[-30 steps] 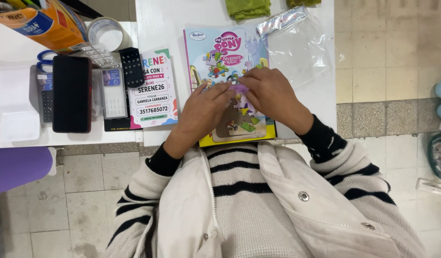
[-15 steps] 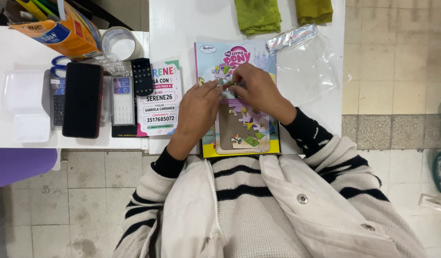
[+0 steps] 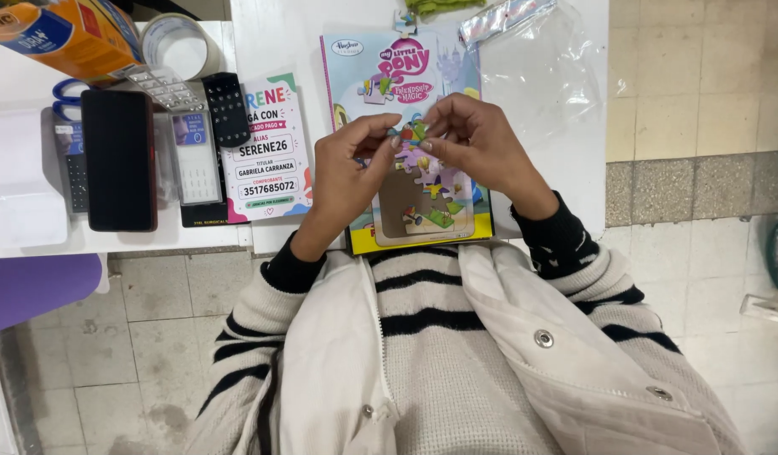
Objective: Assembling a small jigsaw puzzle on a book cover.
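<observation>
Head view: both hands [image 3: 406, 156] pinch puzzle piece [image 3: 412, 133] above puzzle tray [image 3: 422, 232].

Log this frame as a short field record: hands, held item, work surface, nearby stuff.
left hand: left hand, fingers pinching one side of the small colourful cardboard puzzle piece
right hand: right hand, fingers pinching the other side of the same piece
below hands: colourful cardboard frame puzzle board, partly filled, flat on the white table
right of board: clear plastic bag
left of board: printed white card, black phone, roll of clear tape
</observation>
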